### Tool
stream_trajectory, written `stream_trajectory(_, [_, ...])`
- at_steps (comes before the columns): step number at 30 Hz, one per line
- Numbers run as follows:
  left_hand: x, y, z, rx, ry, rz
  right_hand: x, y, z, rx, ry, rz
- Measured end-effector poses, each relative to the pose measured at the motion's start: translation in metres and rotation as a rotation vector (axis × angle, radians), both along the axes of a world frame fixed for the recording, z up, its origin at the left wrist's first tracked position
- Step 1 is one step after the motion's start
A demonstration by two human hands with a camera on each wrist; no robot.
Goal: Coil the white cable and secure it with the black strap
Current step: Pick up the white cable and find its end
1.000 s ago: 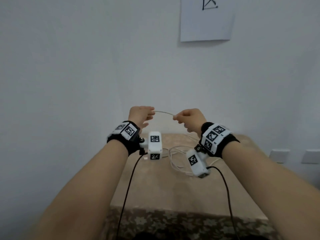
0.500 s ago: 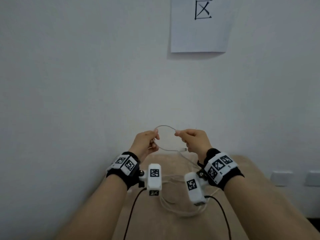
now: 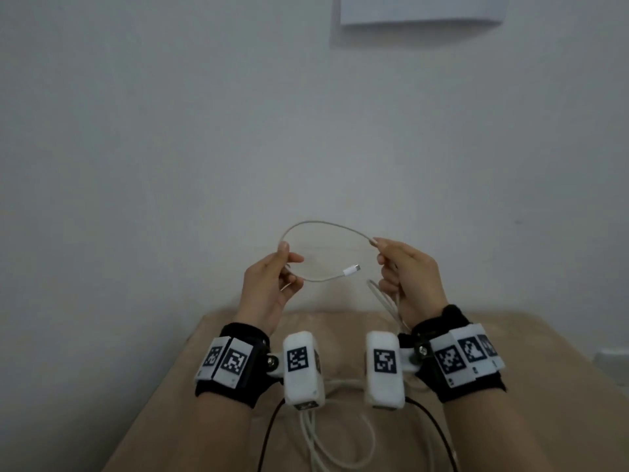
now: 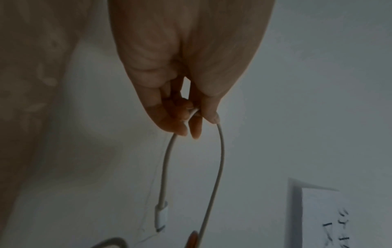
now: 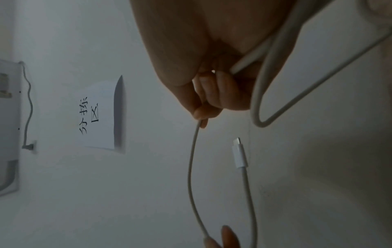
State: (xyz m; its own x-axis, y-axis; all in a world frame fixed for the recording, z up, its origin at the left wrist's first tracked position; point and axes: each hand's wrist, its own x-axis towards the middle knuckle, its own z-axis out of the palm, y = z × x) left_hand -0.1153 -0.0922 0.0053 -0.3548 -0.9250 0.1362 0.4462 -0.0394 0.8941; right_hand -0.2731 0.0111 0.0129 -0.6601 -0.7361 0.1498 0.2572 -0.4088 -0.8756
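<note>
The white cable (image 3: 323, 223) arcs in the air between both raised hands. My left hand (image 3: 284, 264) pinches it near one end, and the short tail with its connector (image 3: 351, 269) sticks out to the right. In the left wrist view the left hand (image 4: 198, 120) holds the cable (image 4: 219, 161) with the connector (image 4: 161, 216) below. My right hand (image 3: 386, 255) pinches the arc's other side, and the cable runs on under the palm to loose loops (image 3: 343, 447) on the table. The right wrist view shows the right hand (image 5: 201, 115), cable (image 5: 191, 167) and connector (image 5: 239, 156). No black strap is in view.
A beige table (image 3: 531, 386) stands against a plain white wall. A sheet of paper (image 3: 422, 10) hangs on the wall above, and a wall socket (image 3: 612, 356) shows at the far right. Black leads (image 3: 269, 434) trail from the wrist cameras.
The hands have drawn apart, so the cable arc between them is wider. The connector end now sticks out free from the left hand. The view has tilted further down.
</note>
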Motion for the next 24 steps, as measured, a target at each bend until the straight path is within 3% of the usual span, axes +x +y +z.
stream_trajectory(10, [0.005,0.001,0.002,0.146,0.035,-0.104,0.005,-0.008,-0.001,-0.005,-0.03,0.038])
stream_trajectory(17, [0.027,0.007,0.019,0.041,-0.183,-0.357,0.016,-0.008,0.003,0.006,0.098,0.062])
stream_trajectory(20, [0.026,0.01,0.023,0.0,-0.13,-0.326,0.019,-0.007,0.004,0.012,0.135,0.045])
stream_trajectory(24, [0.018,0.014,0.028,0.032,0.069,-0.27,0.021,-0.004,0.006,0.001,0.198,0.083])
